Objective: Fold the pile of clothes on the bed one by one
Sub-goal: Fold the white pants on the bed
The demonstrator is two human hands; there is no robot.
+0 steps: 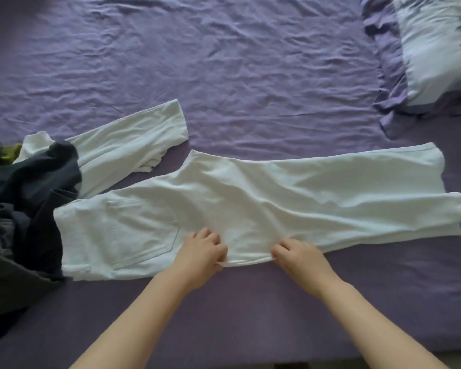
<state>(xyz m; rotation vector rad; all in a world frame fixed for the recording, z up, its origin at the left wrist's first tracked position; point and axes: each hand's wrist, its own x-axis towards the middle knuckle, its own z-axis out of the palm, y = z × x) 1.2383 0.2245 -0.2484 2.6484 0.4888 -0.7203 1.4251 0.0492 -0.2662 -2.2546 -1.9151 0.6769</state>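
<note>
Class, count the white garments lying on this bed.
2: the white trousers spread across the middle, and a second white garment behind them at left, partly under the dark pile, which may hide more.

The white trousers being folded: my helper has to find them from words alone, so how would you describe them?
On the purple bed sheet, look at the near edge, where the left hand and right hand pinch a hem. The white trousers lie lengthwise, with a back pocket showing. The other white garment lies farther back, partly under the dark clothes pile.
</note>
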